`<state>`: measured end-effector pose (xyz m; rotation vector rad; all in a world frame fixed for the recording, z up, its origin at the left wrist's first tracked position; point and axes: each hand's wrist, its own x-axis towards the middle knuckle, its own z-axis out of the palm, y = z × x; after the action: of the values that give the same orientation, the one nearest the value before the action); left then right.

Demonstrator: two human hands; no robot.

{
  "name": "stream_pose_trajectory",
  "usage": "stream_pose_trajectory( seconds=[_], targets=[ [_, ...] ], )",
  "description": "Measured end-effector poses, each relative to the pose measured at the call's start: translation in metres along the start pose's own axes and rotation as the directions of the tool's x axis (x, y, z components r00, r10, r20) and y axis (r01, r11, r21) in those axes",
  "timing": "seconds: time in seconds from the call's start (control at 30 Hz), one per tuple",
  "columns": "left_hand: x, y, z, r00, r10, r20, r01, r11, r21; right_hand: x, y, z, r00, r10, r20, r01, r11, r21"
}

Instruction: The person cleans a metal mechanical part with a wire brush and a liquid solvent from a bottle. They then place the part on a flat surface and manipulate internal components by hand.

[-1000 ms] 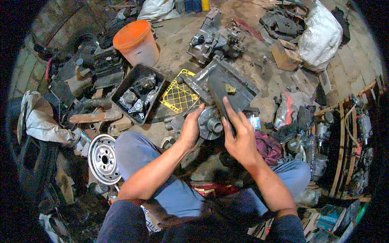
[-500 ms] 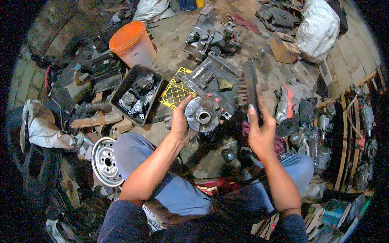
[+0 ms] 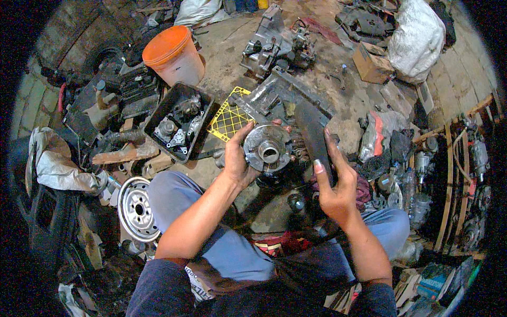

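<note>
My left hand [image 3: 237, 162] is wrapped round a round grey metal hub [image 3: 254, 150], its raised centre collar and bore facing up. Thumb and palm press its left side, and fingertips show at its far edge. In my right hand [image 3: 339, 191] is a long, dark-backed brush [image 3: 312, 129], gripped by its near end. The bristles point left and lie close to the hub's right rim; whether they touch it I cannot tell. Beyond the hub sits a large grey metal casting [image 3: 296, 92], next to a yellow plastic grid [image 3: 231, 116].
To the left are a black tray [image 3: 182, 150] of metal parts, a bucket [image 3: 182, 66] with an orange lid and a white wheel rim [image 3: 140, 210]. An engine-like metal assembly [image 3: 269, 45] stands farther away. A cardboard box [image 3: 372, 63] and white sack [image 3: 417, 39] are at far right.
My right hand has brought the brush leftward and nearer, tilting it, so its bristles are now beside the hub. My left hand keeps its hold, with the hub slightly tipped.
</note>
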<state>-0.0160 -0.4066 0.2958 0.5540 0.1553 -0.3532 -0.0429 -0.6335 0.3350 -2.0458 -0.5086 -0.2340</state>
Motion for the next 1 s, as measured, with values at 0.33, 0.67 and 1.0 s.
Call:
stream_pose_trajectory(
  seconds=[0.33, 0.67, 1.0],
  targets=[
    [-0.001, -0.001, 0.002, 0.998, 0.032, 0.047, -0.032, 0.999, 0.009, -0.008, 0.002, 0.007, 0.998, 0.057, -0.009, -0.056, 0.996, 0.071],
    [-0.001, 0.0, 0.001, 0.998, 0.059, 0.008, -0.059, 0.997, -0.053, -0.01, -0.005, 0.013, 0.998, 0.002, 0.056, -0.005, 0.998, 0.055],
    [0.006, -0.02, -0.009, 0.985, 0.119, -0.129, -0.115, 0.993, 0.039, 0.002, 0.01, 0.031, 0.99, -0.138, 0.007, 0.138, 0.99, 0.007]
  ],
)
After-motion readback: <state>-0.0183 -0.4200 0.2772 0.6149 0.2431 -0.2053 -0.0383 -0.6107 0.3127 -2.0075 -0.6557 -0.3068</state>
